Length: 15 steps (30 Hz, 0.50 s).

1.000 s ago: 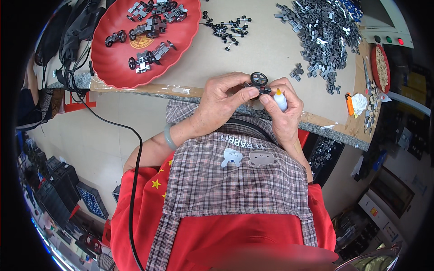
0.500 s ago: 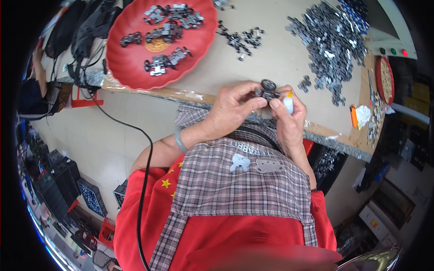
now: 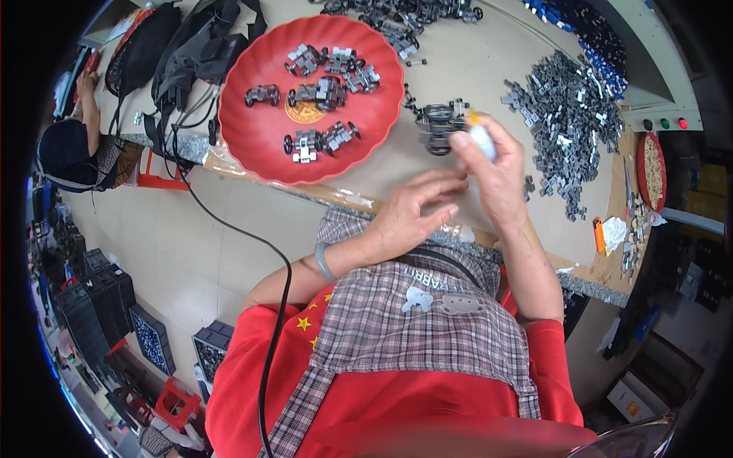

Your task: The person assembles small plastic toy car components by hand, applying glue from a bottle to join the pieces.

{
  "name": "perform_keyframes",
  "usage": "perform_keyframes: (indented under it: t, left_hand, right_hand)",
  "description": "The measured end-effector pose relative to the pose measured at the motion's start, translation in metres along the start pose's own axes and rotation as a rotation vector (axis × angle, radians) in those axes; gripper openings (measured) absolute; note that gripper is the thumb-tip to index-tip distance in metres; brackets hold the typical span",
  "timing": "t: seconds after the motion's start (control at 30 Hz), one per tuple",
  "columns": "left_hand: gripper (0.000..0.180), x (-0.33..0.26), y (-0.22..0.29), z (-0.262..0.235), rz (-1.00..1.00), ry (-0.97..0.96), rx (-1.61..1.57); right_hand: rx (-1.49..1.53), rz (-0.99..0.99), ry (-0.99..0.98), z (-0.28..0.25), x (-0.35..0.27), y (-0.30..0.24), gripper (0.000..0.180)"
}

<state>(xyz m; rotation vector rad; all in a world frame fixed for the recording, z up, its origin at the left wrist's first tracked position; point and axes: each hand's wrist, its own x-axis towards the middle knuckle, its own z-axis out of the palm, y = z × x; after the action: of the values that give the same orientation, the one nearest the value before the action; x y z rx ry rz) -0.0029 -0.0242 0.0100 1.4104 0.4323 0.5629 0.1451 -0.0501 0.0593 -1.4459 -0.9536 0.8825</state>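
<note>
In my right hand [image 3: 500, 164] is a small white squeeze bottle [image 3: 482, 142] with a yellow tip, held against the palm. The thumb and fingers of that hand reach to a dark wheeled toy chassis [image 3: 439, 126], which is smeared by motion; I cannot tell whether they touch it. It overlaps some black wheel axles on the table. My left hand [image 3: 418, 216] is near the table's front edge, fingers loosely bent and apart, nothing in it. Several grey and black wheeled toy chassis [image 3: 317, 93] lie in a red scalloped tray [image 3: 252, 145] to the left.
A heap of small grey parts [image 3: 569, 126] covers the right of the table [image 3: 366, 172]. More dark wheeled parts [image 3: 401, 30] lie at the back. An orange cutter [image 3: 598, 235] lies by the right edge. Black bags [image 3: 202, 57] and a person's arm [image 3: 85, 103] are at the far left.
My hands have parted. The left has let go of the chassis and dropped nearer the edge; the right has moved forward with the bottle. The view has shifted, showing more of the table's back.
</note>
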Motion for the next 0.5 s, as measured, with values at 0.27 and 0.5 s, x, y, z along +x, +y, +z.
perform_keyframes:
  t: [0.27, 0.5]
  left_hand:
    - [0.025, 0.003, 0.0, -0.008, -0.079, -0.083, 0.031]
    - [0.022, 0.002, -0.002, -0.008, 0.003, -0.124, 0.141]
  right_hand:
    - [-0.086, -0.175, -0.125, 0.042, 0.06, 0.008, 0.026]
    - [-0.571, -0.32, 0.12, 0.017, 0.123, 0.031, 0.035]
